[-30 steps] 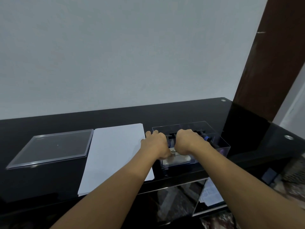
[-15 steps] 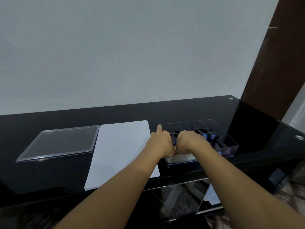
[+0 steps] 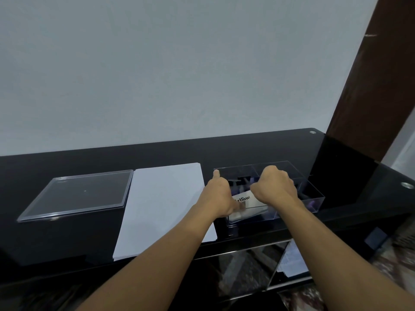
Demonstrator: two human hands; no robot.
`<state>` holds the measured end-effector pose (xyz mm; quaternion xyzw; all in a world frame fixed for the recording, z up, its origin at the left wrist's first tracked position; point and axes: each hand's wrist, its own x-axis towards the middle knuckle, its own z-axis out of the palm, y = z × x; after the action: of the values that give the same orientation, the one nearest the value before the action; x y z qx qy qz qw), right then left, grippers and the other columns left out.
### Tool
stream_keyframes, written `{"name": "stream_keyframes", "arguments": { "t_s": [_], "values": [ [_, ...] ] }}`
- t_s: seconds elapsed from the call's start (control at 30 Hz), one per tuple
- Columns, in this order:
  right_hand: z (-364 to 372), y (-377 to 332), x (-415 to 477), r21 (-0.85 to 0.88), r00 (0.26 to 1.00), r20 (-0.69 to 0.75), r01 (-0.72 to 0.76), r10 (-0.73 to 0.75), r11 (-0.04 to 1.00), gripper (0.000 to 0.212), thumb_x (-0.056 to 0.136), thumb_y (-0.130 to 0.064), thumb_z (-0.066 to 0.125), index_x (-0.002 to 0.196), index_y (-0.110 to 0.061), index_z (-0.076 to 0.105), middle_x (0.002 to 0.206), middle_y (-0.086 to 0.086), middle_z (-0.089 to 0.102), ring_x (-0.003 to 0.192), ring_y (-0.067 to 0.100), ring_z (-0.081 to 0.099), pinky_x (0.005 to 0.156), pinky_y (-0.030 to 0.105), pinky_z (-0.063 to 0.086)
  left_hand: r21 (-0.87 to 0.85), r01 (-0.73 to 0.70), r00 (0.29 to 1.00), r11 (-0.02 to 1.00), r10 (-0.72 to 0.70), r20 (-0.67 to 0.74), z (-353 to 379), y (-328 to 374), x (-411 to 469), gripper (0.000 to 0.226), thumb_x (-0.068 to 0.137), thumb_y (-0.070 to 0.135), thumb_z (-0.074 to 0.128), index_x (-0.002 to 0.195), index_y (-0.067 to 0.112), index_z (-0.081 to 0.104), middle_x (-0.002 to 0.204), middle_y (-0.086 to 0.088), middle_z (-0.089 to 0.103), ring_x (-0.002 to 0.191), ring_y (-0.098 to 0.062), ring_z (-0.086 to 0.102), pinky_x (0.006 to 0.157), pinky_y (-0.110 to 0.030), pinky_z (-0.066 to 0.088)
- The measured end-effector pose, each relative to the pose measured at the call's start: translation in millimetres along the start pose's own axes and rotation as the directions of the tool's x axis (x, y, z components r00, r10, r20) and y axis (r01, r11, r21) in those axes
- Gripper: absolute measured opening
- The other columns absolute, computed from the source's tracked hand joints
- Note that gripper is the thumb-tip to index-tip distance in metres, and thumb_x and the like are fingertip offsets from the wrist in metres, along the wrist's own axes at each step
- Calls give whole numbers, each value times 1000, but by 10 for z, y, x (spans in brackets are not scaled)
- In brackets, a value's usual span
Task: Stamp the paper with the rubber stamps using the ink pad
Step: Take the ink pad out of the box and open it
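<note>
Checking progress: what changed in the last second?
The left hand and right hand parted at the clear box; the Artline ink pad, pinched by the left, now shows tilted between them. The right's hold is hidden. Paper stack and clear lid stayed put.

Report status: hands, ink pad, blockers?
Hands: left hand and right hand grip ink pad inside clear box. Blank paper beside box. Left forearm over paper.

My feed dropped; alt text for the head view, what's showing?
Both hands are in the clear box on the black table; the left hand grips a white ink pad case lettered "rtline", the right hand curls beside it, fingers hidden. Left of the box lies white paper, then a clear lid.
</note>
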<state>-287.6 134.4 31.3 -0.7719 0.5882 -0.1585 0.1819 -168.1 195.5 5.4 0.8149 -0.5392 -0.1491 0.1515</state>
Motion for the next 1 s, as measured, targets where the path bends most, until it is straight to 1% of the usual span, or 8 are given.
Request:
{"name": "stream_keyframes", "arguments": {
  "t_s": [0.17,0.33,0.43,0.5,0.57,0.73,0.9,1.0],
  "values": [
    [-11,11,46,177,999,31,-46,41,983,13,87,-16,61,85,-6,69,78,5,69,68,19,61,52,31,49,-79,-56,998,995,58,16,-39,-98,-2,41,83,42,77,89,2,71,167,-15,4,134,-23,46,80,-33,43],
    [-28,-27,18,397,995,85,-73,42,915,14,86,-5,61,93,3,71,86,18,73,80,31,70,65,42,58,-183,-85,996,979,90,17,-99,-158,-129,32,88,41,72,93,10,75,167,-13,10,145,-19,32,97,-35,44],
    [-104,-88,-6,405,1000,5,-15,15,914,6,89,-9,62,88,-12,67,94,7,69,89,25,66,69,40,60,-272,-102,995,957,93,-44,-115,-162,-192,34,92,43,66,109,14,70,161,-11,32,141,-20,38,96,-32,44],
    [-202,-156,-40,423,998,-55,29,-6,906,14,90,-9,62,102,-15,67,101,5,65,89,20,64,60,32,57,-344,-120,990,931,87,-112,-144,-157,-236,34,96,41,61,119,16,64,137,-5,57,118,-19,55,86,-29,49],
    [-284,-227,-67,455,996,-76,69,-39,888,16,92,-8,61,104,-16,65,99,2,64,81,13,62,49,21,48,-462,-111,987,880,45,-151,-201,-174,-283,32,97,41,59,121,20,58,117,3,62,93,-11,58,69,-21,48],
    [-274,-497,-155,625,996,-68,91,-63,775,13,89,-8,64,97,-17,66,102,4,69,95,21,66,70,36,58,-658,-59,972,751,-106,-208,-417,-434,-432,40,96,36,61,132,20,54,114,4,64,102,-17,64,88,-38,58],
    [74,-844,-325,763,986,43,71,-161,643,23,87,-1,65,106,-15,64,107,4,66,91,19,66,67,31,53,-779,-28,924,626,-282,-260,-643,-1007,-675,23,90,19,67,113,16,66,103,4,69,97,-19,69,86,-46,59],
    [382,-1101,-483,775,971,96,64,-218,628,23,87,-2,63,102,-19,64,104,3,66,93,21,66,75,36,55,-771,1,894,637,-347,-285,-756,-1389,-835,11,88,14,69,94,23,70,96,5,70,96,-22,69,89,-48,58]
  ]
}}
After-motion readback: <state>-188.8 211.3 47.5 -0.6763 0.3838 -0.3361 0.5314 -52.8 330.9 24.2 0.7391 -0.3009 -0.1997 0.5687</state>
